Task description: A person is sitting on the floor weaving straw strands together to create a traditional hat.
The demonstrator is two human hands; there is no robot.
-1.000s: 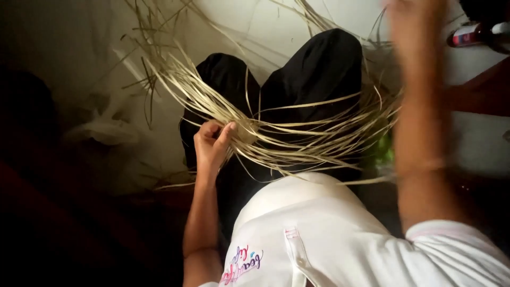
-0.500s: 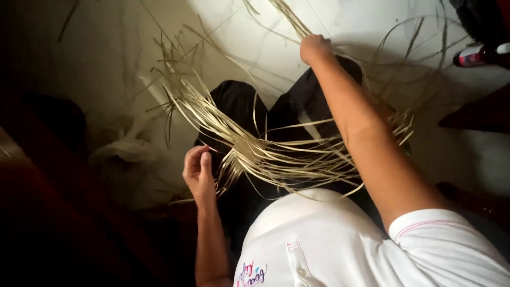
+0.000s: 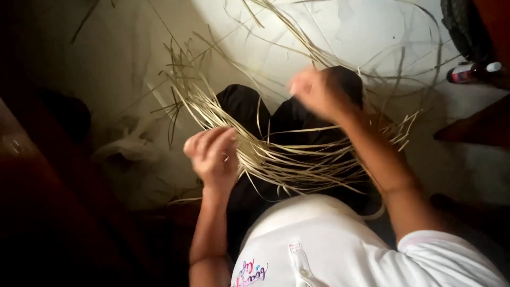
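Straw-coloured reed strips [image 3: 297, 159] fanned across lap, over black trousers [image 3: 244, 106]. Left hand [image 3: 212, 154] at 9 o'clock clenched on strip ends, anchoring bundle. Right hand [image 3: 313, 93] at 12 blurred, grip unclear. Bottle [image 3: 470, 72] at 2.

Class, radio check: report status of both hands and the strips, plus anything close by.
Left hand closed on pale strips across the lap. Right hand blurred above them, grip unclear. Plastic bag on floor at left, bottle far right.

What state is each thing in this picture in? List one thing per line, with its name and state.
left hand: fingers curled shut on straw strips
right hand: raised, blurred, grip unclear
straw strips: loose bundle fanned across the lap
bottle: lying on floor, capped
plastic bag: crumpled on floor
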